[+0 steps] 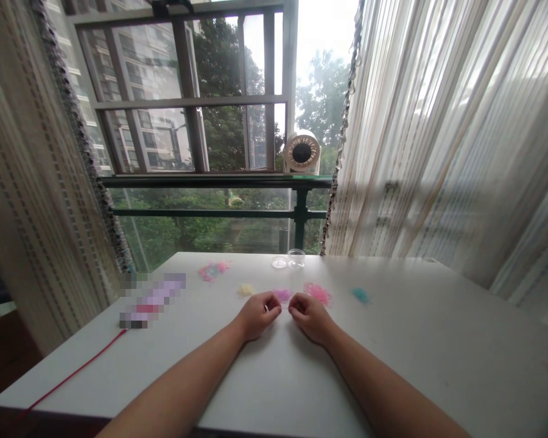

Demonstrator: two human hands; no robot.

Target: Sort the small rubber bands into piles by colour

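My left hand point(258, 315) and my right hand point(314, 319) rest close together on the white table point(265, 389), a small gap between their fingertips. On both, the fingers curl in against the thumb; anything pinched there is too small to make out. Just beyond them lies a small purple pile point(282, 295) of what look like little rubber bands. Behind my right hand is a pink pile point(317, 293), partly covered by it. A pale yellow pile point(245, 290) sits beyond my left hand, and a teal pile point(360, 295) is further right.
A mixed pink and blue pile point(214, 270) lies at the back left. Near the far edge stand a clear round container point(296, 259) and a clear lid point(279, 263). A blurred-out purple object point(153, 301) with a red cord point(77, 369) lies left. Beyond is a fan point(302, 152).
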